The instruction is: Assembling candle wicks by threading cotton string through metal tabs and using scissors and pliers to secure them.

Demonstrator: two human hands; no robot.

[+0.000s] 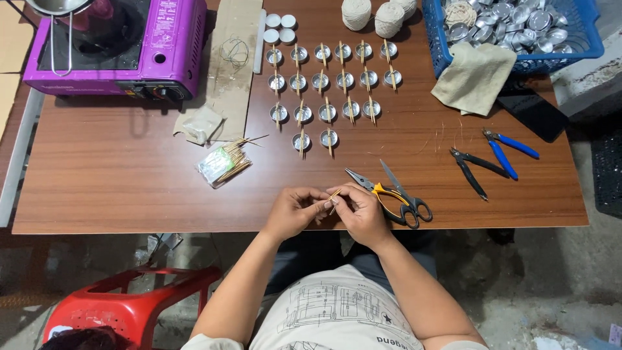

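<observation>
— Wooden sticks, is that what the hands have?
— Yes. The left hand (295,210) and the right hand (358,210) meet at the near edge of the worktop (116,188), and between them is a pair of thin wooden sticks (333,196). Each grip is nearly closed: thumb and forefinger tips pinch the sticks, the other fingers curled in.
— Is anything threaded between the sticks?
— Too small to tell.
— What lies nearest?
— Just right of the right hand, yellow-handled pliers (376,190) and black-handled scissors (405,198), touching each other. To the left, a clear packet of the same sticks (223,162), some spilling out.
— And farther up?
— Rows of small metal candle cups (327,84), most with sticks laid across the rim. Beyond them, balls of cotton string (379,13), a blue basket (570,55) full of empty cups, and a purple portable gas stove (116,45) at the far left corner. Blue-handled cutters (508,149) and black pliers (473,165) lie well to the right.
</observation>
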